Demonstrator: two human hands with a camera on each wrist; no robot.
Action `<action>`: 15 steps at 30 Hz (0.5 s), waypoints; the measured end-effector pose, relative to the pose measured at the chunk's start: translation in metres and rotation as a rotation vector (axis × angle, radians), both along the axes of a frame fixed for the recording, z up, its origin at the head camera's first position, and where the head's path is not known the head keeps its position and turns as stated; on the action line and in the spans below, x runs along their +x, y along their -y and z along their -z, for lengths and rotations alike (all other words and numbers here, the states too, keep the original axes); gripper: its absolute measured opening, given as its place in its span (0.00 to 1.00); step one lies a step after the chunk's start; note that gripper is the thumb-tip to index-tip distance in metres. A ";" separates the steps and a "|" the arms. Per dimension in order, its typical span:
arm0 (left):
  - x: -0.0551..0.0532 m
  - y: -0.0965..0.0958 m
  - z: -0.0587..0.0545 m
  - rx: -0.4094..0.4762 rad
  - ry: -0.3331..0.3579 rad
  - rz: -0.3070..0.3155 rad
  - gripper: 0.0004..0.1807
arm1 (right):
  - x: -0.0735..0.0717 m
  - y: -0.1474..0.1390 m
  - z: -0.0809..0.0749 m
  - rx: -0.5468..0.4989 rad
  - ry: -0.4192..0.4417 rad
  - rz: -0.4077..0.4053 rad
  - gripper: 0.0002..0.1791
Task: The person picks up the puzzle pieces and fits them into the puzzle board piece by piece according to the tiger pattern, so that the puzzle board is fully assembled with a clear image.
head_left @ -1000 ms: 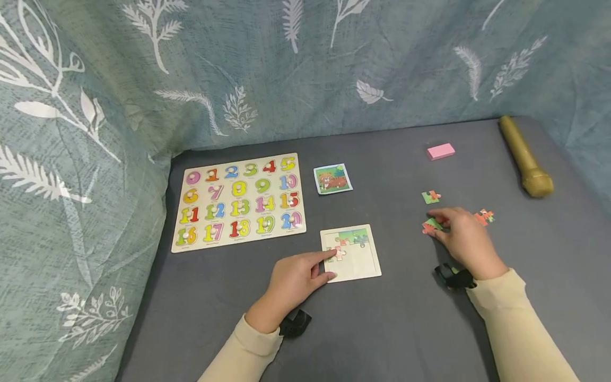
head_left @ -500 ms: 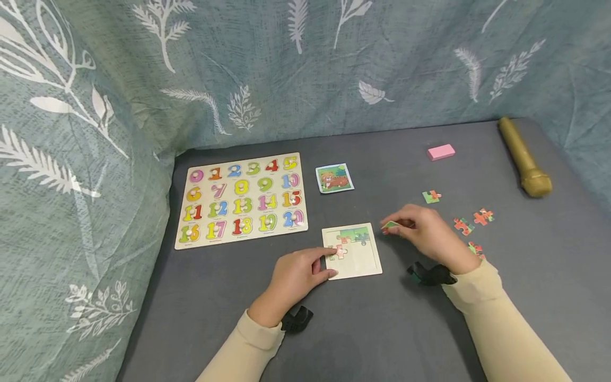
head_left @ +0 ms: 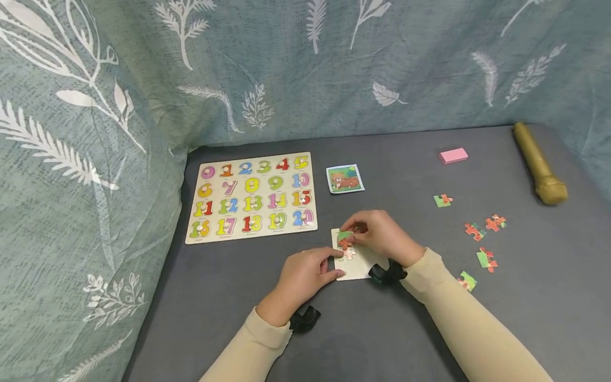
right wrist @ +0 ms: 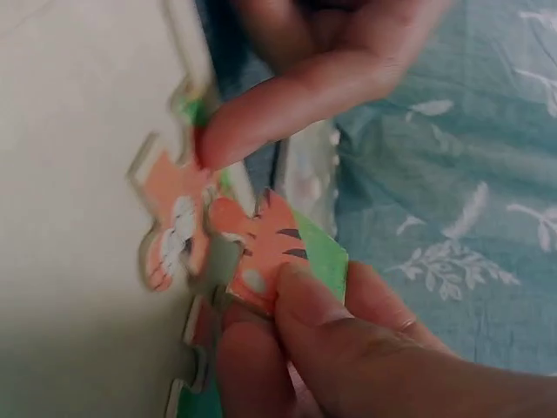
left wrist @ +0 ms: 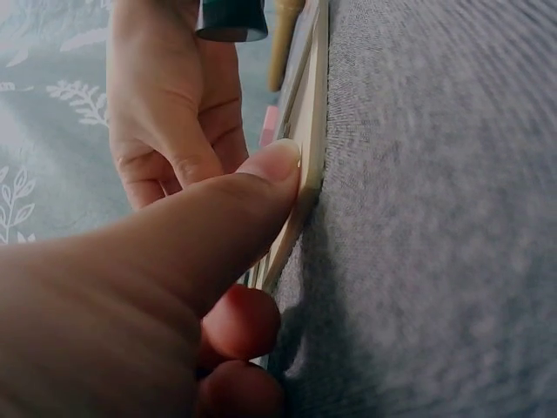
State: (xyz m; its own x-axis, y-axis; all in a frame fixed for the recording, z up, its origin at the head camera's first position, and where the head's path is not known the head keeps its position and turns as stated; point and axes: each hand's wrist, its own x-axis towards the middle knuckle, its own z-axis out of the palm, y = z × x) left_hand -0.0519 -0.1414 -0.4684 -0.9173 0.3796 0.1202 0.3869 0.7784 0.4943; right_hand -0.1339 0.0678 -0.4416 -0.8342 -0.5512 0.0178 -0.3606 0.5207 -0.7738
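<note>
A pale square puzzle board (head_left: pixel 360 265) lies on the dark table. My left hand (head_left: pixel 305 273) rests at its left side. Its outstretched index finger touches an orange tiger-face piece (right wrist: pixel 178 200) on the board, and its thumb (left wrist: pixel 252 178) presses the board's rim. Over the board's upper left part, my right hand (head_left: pixel 379 233) pinches a jigsaw piece (right wrist: pixel 278 235), orange with dark stripes and a green corner. In the right wrist view this piece is slightly tilted, close beside the tiger-face piece. My right hand hides much of the board's upper right in the head view.
Several loose jigsaw pieces (head_left: pixel 487 260) lie at the right. A number board (head_left: pixel 250 199) is at the left, with a small tiger picture card (head_left: pixel 345 179) beside it. Farther back are a pink block (head_left: pixel 453 155) and a gold club-shaped object (head_left: pixel 539 164). Patterned curtains border the table.
My right hand has picked up a jigsaw piece at the right and carried it left onto the board. My left hand stays at the board. The head view has shifted slightly.
</note>
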 end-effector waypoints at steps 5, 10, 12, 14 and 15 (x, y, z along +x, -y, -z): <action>0.000 -0.001 -0.002 -0.002 -0.001 0.003 0.19 | 0.005 -0.004 -0.001 0.021 -0.045 -0.027 0.16; 0.000 -0.002 -0.002 0.005 0.011 0.000 0.19 | 0.016 -0.021 -0.004 0.006 -0.030 0.125 0.08; -0.001 -0.002 -0.002 0.005 0.020 -0.003 0.19 | 0.023 -0.028 -0.006 0.009 -0.026 0.171 0.09; -0.001 -0.002 -0.002 0.002 0.035 -0.007 0.19 | 0.032 -0.035 -0.007 0.013 -0.010 0.183 0.12; -0.001 -0.002 -0.002 0.001 0.042 -0.009 0.20 | 0.036 -0.037 -0.007 0.008 0.002 0.178 0.13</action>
State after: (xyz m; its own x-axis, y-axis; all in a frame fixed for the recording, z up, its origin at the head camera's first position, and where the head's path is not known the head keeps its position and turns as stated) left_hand -0.0525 -0.1397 -0.4662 -0.9250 0.3710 0.0823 0.3587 0.7812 0.5109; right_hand -0.0976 0.1046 -0.4350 -0.9185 -0.3953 0.0125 -0.2611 0.5822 -0.7700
